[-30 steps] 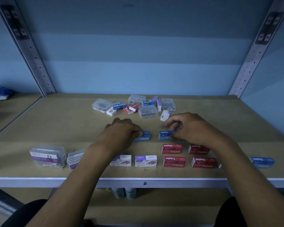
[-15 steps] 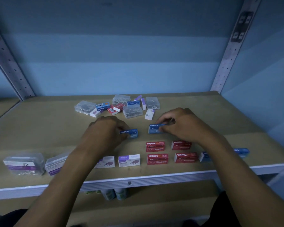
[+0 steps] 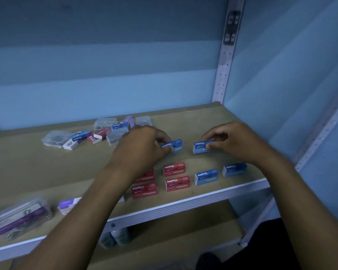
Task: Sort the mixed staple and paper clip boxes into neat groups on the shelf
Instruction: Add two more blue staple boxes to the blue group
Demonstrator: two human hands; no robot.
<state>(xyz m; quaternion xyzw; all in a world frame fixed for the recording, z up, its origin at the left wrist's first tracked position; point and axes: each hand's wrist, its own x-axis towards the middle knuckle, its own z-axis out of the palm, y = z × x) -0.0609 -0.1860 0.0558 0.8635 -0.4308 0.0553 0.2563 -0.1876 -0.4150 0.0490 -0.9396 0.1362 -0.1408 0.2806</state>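
My left hand [image 3: 142, 151] pinches a blue staple box [image 3: 173, 145] in the middle of the shelf [image 3: 37, 172]. My right hand [image 3: 234, 142] pinches a second blue staple box [image 3: 201, 147] just to its right. In front of them lie several red staple boxes [image 3: 174, 169] in two rows, then two blue staple boxes [image 3: 206, 176] toward the right front corner. At the front left sit clear paper clip boxes [image 3: 18, 217] with purple labels and a purple and white box [image 3: 67, 206]. My left forearm hides part of that front row.
A mixed pile [image 3: 98, 133] of clear clip boxes and small red, blue and purple boxes lies at the back of the shelf. A perforated upright [image 3: 225, 61] and the blue side wall [image 3: 293, 84] bound the right. Bottles [image 3: 115, 237] stand on the lower shelf.
Both hands have carried their blue boxes rightward along the shelf, and the view has swung right, so the two blue boxes at the front right are now in full sight.
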